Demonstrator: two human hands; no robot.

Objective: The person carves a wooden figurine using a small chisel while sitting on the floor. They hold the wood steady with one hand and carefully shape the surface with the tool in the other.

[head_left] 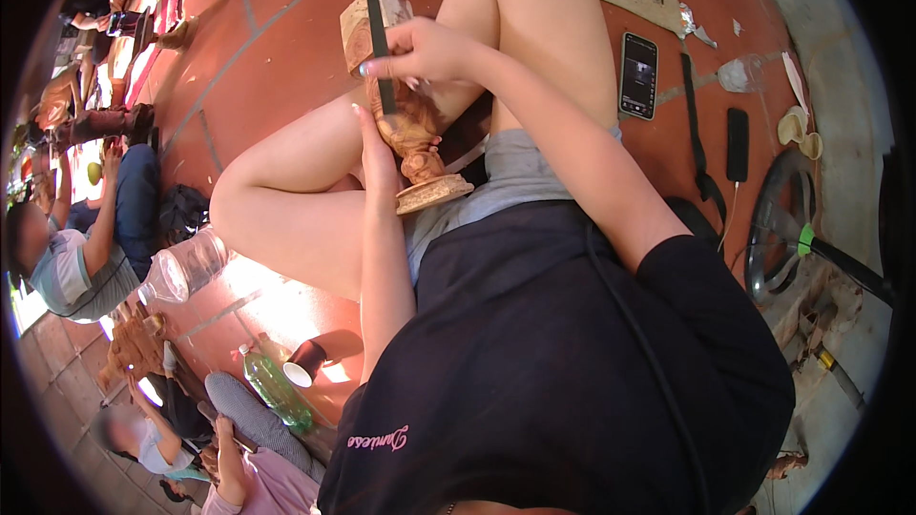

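A carved wooden figure (420,133) stands tilted between my bent legs, with a block-like upper end (358,33) and a pale rough base (434,194) toward my lap. My left hand (379,154) is wrapped against its side, thumb upward, the other fingers partly hidden behind the wood. Over the upper part, my right hand (420,52) pinches a long, dark, flat strip (374,0). This strip runs from the picture's upper edge down across the carving; whether it is a file or an abrasive strip I cannot tell.
On the tiles at right lie a phone (638,76), a black power bank (737,145) and a fan (778,229). A pale mat (634,0) holds dark strips. At left are a clear jug (186,267), a green bottle (275,386), a cup (303,364) and several seated people.
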